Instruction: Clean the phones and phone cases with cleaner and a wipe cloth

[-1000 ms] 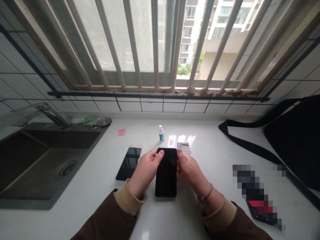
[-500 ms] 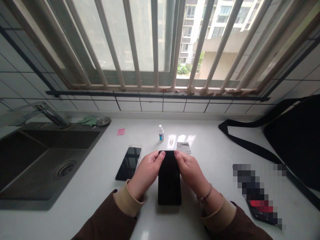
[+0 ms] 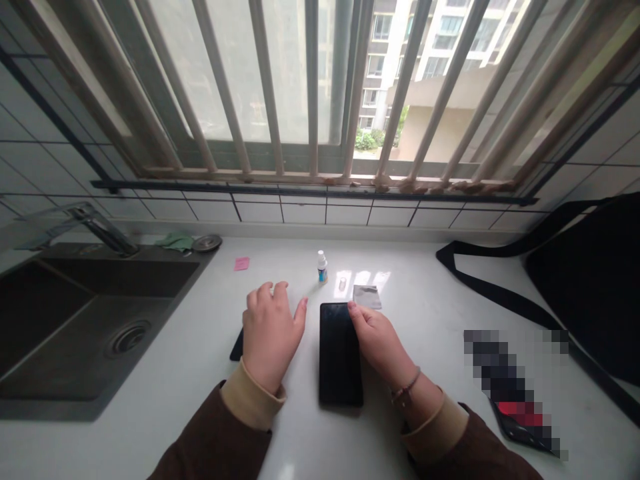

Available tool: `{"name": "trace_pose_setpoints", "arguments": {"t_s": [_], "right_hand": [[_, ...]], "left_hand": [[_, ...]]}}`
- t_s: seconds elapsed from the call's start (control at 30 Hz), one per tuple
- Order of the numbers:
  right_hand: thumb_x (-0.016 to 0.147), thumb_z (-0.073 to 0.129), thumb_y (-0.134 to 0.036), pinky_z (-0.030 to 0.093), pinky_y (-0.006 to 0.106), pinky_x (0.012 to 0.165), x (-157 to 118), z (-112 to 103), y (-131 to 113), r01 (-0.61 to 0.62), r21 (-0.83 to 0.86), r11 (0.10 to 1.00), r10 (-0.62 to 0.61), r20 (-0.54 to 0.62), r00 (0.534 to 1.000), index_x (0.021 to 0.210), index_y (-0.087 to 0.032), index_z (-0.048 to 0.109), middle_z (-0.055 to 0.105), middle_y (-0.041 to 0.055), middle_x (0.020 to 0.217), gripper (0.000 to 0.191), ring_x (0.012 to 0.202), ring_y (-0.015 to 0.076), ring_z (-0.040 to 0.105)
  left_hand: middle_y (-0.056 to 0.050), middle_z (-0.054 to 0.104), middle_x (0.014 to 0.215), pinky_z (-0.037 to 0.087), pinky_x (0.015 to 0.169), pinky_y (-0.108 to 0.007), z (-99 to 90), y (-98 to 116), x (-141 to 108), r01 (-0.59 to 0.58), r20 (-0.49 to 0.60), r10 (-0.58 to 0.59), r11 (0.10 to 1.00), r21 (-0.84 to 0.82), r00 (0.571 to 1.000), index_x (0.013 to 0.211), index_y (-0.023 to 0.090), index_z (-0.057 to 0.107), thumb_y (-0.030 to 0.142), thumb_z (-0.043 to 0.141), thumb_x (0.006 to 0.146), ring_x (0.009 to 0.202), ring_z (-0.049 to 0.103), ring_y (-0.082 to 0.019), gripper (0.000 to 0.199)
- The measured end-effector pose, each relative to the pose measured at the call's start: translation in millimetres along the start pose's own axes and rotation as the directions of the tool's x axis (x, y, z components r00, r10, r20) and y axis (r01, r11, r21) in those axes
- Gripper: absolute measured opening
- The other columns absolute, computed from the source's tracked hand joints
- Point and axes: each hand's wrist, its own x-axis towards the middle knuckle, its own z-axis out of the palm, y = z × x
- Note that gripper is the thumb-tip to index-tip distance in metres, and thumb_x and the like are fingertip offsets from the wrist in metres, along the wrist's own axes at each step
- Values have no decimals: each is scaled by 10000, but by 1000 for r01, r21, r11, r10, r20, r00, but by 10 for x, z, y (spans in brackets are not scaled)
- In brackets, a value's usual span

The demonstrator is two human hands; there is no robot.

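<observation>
A black phone stands out in the middle, dark screen facing me. My right hand grips its upper right edge, thumb on the front. To its left, my left hand is spread with nothing in it, fingers apart. It covers most of a second phone, whose lower left corner shows on the counter; whether the hand touches it I cannot tell. Beyond the hands stand a small white-capped bottle and a small clear cap. Near the held phone's top right lies a grey cloth.
A sink with a faucet is at the left. A pink note lies toward the back. At right are a black bag with its strap and a partly blurred dark object. Window bars rise behind.
My left hand has let go of the black phone, moved left over the second phone and spread its fingers. My right hand still holds the black phone, nearly in place.
</observation>
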Motion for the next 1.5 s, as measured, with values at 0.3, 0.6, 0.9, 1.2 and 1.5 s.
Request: {"name": "trace_pose_setpoints", "arguments": {"t_s": [0.3, 0.6, 0.9, 1.2, 1.5], "right_hand": [[1092, 362, -537, 385, 303, 649, 46, -9, 18, -43, -196, 980, 46, 13, 999, 738, -229, 608, 716, 42, 773, 530, 730, 222, 641], [1007, 592, -391, 422, 294, 653, -14, 32, 7, -100, -177, 979, 100, -9, 995, 1269, -173, 588, 686, 2, 757, 341, 735, 230, 681], [1012, 597, -343, 485, 335, 838, -39, 20, -21, 13, -316, 949, -25, -32, 999, 1102, -182, 712, 737, 86, 1006, 217, 942, 253, 693], [1042, 581, -351, 490, 321, 791, -92, 10, -124, 35, -397, 917, -27, 25, 999, 1053, -192, 789, 780, 99, 984, 263, 898, 248, 722], [1054, 566, -365, 494, 337, 820, -96, -15, -122, 31, -444, 895, -27, 14, 1000, 1095, -179, 794, 785, 111, 975, 298, 932, 262, 731]], "left_hand": [[-99, 752, 933, 524, 860, -393, 67, 78, -31, -15, 293, 108, 953, -303, 950, 1217, 147, 670, 426, 573, 1030, 907, 710, -283, 350], [-89, 794, 935, 505, 805, -334, 202, 151, -105, 173, 474, 75, 872, -458, 877, 1085, 177, 763, 375, 565, 1022, 879, 737, -242, 287], [-68, 767, 877, 491, 761, -320, 186, 148, -91, 208, 464, 30, 866, -454, 885, 1201, 162, 717, 397, 593, 1004, 822, 716, -228, 331], [-88, 754, 979, 517, 808, -333, 216, 134, -98, 171, 444, 62, 868, -466, 894, 1190, 170, 697, 399, 596, 992, 885, 713, -230, 319], [-179, 657, 1244, 489, 1031, -469, 123, 98, -93, -41, 163, 62, 991, -131, 985, 1253, 169, 693, 393, 563, 1012, 1197, 605, -347, 353]]}}
